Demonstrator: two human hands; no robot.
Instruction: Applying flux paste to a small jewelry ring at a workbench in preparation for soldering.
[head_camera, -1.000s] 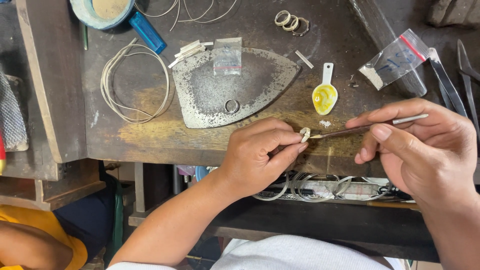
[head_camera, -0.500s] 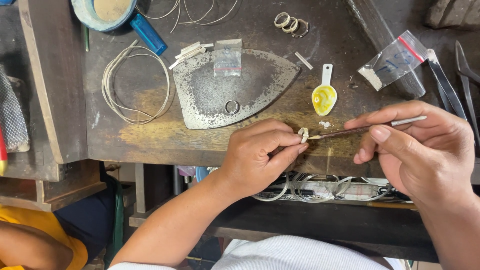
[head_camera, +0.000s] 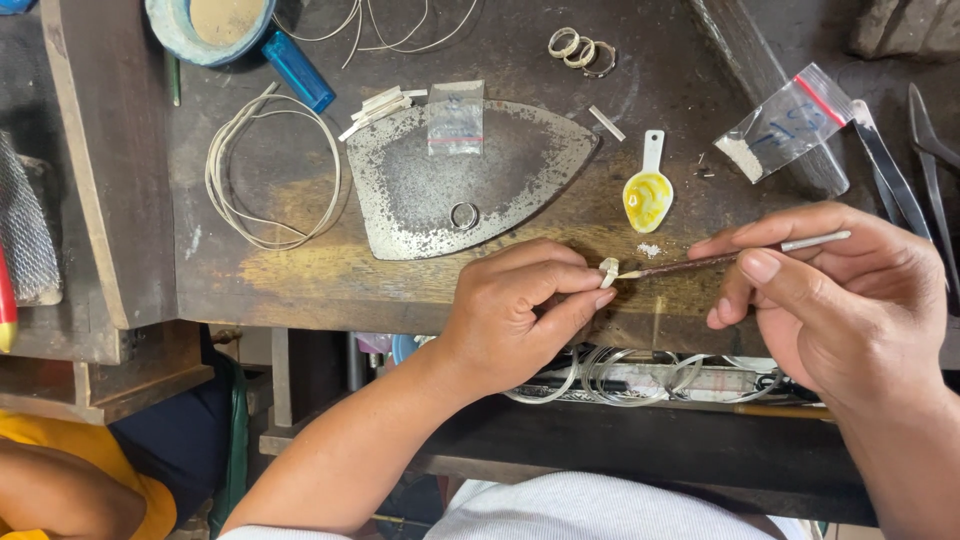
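I saw even, soft daylight on the workbench (head_camera: 300, 280), faint glare on the iron-shaped metal plate (head_camera: 420, 190), deep shadow beneath the bench, and sharp focus with slight edge stretching.

Brush (head_camera: 700, 262) tip against pinched ring (head_camera: 608, 271)

Ring (head_camera: 463, 214) on metal plate (head_camera: 420, 180) (spoon (head_camera: 648, 190) to its right).

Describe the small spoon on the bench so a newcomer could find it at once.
Start at the big iron-shaped metal plate on the wooden bench. Just past its pointed right tip lies the small white spoon. Unlike the nearby clear plastic bag, its bowl holds yellow paste.
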